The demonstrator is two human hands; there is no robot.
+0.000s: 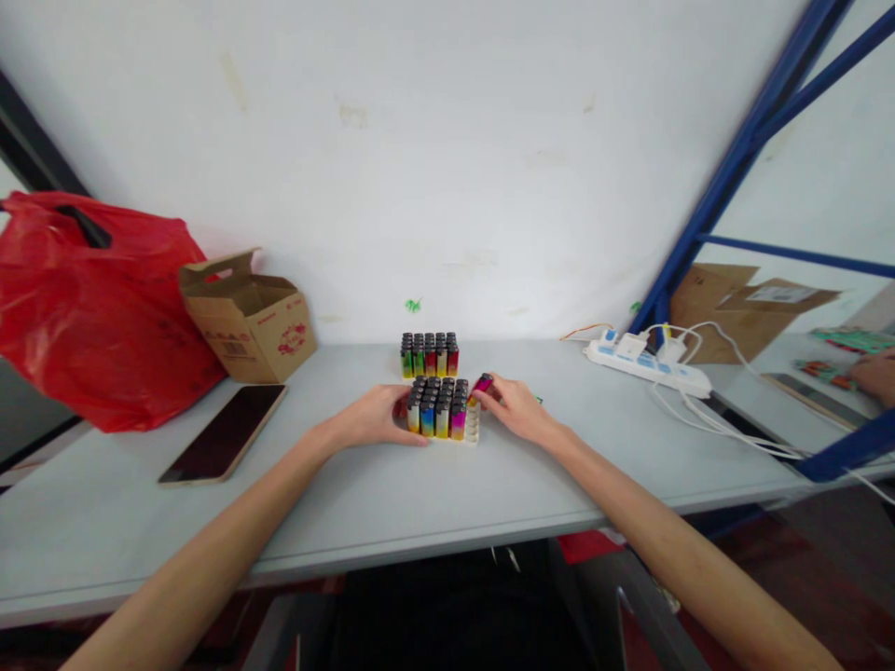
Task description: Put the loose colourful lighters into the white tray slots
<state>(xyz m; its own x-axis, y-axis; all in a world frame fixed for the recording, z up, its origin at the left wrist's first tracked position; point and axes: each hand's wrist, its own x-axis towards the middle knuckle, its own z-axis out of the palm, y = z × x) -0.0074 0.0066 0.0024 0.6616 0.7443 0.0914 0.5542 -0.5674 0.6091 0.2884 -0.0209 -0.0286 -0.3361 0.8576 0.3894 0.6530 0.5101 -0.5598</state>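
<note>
Left hand: curved around the left end of the near tray, holding it; thumb in front, fingertips hidden behind the lighters.
Right hand: pinching a purple-topped lighter at the tray's right end, above uncovered slots; its lower part is covered by fingers.
Between the hands: upright lighters with black tops, rear rows mostly hidden.
Beyond the hands: a second lighter block, its base partly blocked.
Left of the left hand: a dark-screened phone on the surface; farther, an open carton and red bag, cut off.
Far right of the right hand: a power strip; another person's hand, cropped, its grip unclear.
</note>
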